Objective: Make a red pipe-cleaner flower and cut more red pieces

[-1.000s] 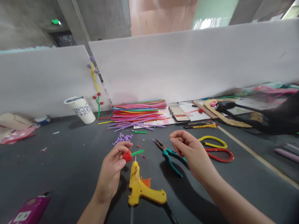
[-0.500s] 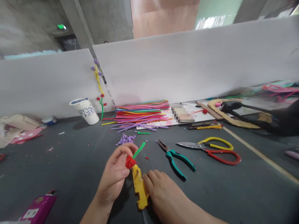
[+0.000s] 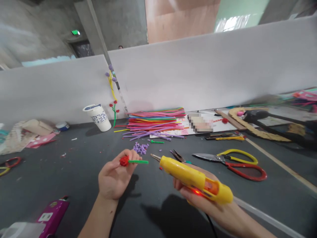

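Note:
Between the fingertips of my left hand is a red flower of fuzzy stem material, its short green stem pointing right. My right hand is wrapped round a yellow glue gun, with a red light glowing near its handle. The gun's metal nozzle points left, a little above and right of the green stem's end, and does not touch it. A clear stick runs out from the gun's back end. Behind the hands lie small purple pieces.
Pliers lie partly hidden behind the glue gun. Scissors rest to the right. Colourful stems, a paper cup and a phone stand or lie near the white partition. A purple box is at front left.
My right hand has picked up the glue gun from the table and raised it, nozzle leftward. My left hand has moved left, and the green stem has swung from slanting upward to level.

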Action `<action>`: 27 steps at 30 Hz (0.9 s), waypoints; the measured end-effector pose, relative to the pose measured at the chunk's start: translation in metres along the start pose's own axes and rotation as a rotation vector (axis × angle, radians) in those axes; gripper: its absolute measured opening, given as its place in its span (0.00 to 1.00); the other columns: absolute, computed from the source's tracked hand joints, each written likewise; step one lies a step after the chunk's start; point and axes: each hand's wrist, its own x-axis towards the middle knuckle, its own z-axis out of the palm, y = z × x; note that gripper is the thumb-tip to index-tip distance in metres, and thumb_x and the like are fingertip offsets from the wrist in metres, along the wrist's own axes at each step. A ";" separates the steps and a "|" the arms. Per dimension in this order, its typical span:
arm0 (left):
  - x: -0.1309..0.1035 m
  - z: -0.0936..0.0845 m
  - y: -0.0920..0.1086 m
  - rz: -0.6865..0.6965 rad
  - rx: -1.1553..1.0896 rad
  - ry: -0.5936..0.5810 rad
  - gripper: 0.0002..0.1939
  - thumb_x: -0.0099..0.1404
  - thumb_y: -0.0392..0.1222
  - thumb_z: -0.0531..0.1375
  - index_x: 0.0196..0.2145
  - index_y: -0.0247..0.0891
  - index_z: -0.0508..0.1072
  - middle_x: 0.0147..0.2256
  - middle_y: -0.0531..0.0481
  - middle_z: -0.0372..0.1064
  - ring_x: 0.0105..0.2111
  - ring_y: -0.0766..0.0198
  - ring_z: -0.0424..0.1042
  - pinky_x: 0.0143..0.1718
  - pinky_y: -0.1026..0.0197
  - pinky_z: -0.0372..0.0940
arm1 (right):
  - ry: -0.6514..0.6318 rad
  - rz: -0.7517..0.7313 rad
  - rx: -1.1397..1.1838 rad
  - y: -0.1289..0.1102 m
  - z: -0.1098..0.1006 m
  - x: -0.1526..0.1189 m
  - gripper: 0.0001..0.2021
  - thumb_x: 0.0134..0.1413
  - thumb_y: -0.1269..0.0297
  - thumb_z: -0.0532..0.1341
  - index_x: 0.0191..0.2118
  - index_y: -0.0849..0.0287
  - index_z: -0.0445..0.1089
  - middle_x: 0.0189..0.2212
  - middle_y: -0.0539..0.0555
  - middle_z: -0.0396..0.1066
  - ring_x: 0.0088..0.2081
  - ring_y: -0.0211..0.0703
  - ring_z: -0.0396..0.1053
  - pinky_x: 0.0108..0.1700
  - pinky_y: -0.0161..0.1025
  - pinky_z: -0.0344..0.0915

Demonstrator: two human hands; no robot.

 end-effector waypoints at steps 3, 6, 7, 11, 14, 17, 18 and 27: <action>-0.004 0.009 -0.009 -0.111 -0.018 -0.103 0.10 0.47 0.44 0.53 0.22 0.36 0.69 0.26 0.49 0.55 0.30 0.60 0.59 0.42 0.53 0.59 | -0.104 -0.052 0.072 -0.008 -0.003 -0.002 0.04 0.54 0.65 0.54 0.31 0.56 0.65 0.28 0.51 0.66 0.29 0.40 0.66 0.30 0.35 0.63; -0.006 0.015 -0.016 -0.163 -0.007 -0.142 0.10 0.46 0.46 0.54 0.22 0.37 0.68 0.26 0.49 0.54 0.29 0.59 0.58 0.46 0.50 0.56 | -0.148 -0.110 -0.042 -0.012 0.000 -0.001 0.07 0.53 0.65 0.54 0.26 0.56 0.63 0.23 0.49 0.63 0.25 0.39 0.63 0.27 0.36 0.60; -0.007 0.016 -0.017 -0.171 0.001 -0.152 0.10 0.45 0.46 0.54 0.21 0.37 0.68 0.25 0.50 0.53 0.29 0.60 0.57 0.46 0.49 0.55 | -0.155 -0.116 -0.076 -0.012 0.001 -0.001 0.09 0.53 0.65 0.53 0.24 0.56 0.62 0.21 0.49 0.62 0.24 0.38 0.62 0.26 0.35 0.59; -0.007 0.017 -0.018 -0.193 0.010 -0.188 0.10 0.44 0.47 0.54 0.21 0.37 0.68 0.24 0.50 0.53 0.28 0.60 0.56 0.46 0.49 0.54 | -0.127 -0.107 -0.134 -0.011 0.004 0.001 0.10 0.52 0.65 0.53 0.21 0.56 0.58 0.19 0.48 0.59 0.21 0.37 0.59 0.22 0.35 0.57; -0.007 0.017 -0.018 -0.194 0.013 -0.201 0.10 0.44 0.46 0.54 0.21 0.37 0.67 0.24 0.50 0.53 0.28 0.60 0.56 0.46 0.49 0.54 | -0.091 -0.112 -0.169 -0.012 0.005 0.000 0.09 0.50 0.67 0.54 0.21 0.55 0.59 0.19 0.48 0.60 0.20 0.38 0.60 0.22 0.35 0.58; -0.007 0.017 -0.019 -0.197 0.020 -0.218 0.09 0.43 0.45 0.54 0.21 0.37 0.67 0.24 0.50 0.53 0.28 0.60 0.57 0.46 0.49 0.54 | -0.044 -0.133 -0.183 -0.012 0.006 -0.002 0.09 0.50 0.67 0.55 0.21 0.54 0.61 0.18 0.48 0.61 0.19 0.38 0.60 0.21 0.35 0.58; -0.007 0.017 -0.019 -0.199 0.016 -0.225 0.09 0.43 0.45 0.55 0.21 0.37 0.67 0.24 0.50 0.53 0.28 0.60 0.56 0.45 0.50 0.54 | -0.029 -0.140 -0.178 -0.012 0.006 -0.002 0.08 0.50 0.67 0.55 0.22 0.54 0.62 0.17 0.49 0.62 0.18 0.38 0.60 0.20 0.36 0.58; -0.008 0.017 -0.020 -0.197 -0.013 -0.256 0.10 0.43 0.44 0.55 0.23 0.36 0.69 0.24 0.50 0.54 0.29 0.60 0.56 0.45 0.51 0.54 | -0.014 -0.143 -0.143 -0.010 0.006 -0.004 0.06 0.50 0.67 0.58 0.26 0.52 0.69 0.18 0.49 0.63 0.18 0.39 0.61 0.20 0.36 0.58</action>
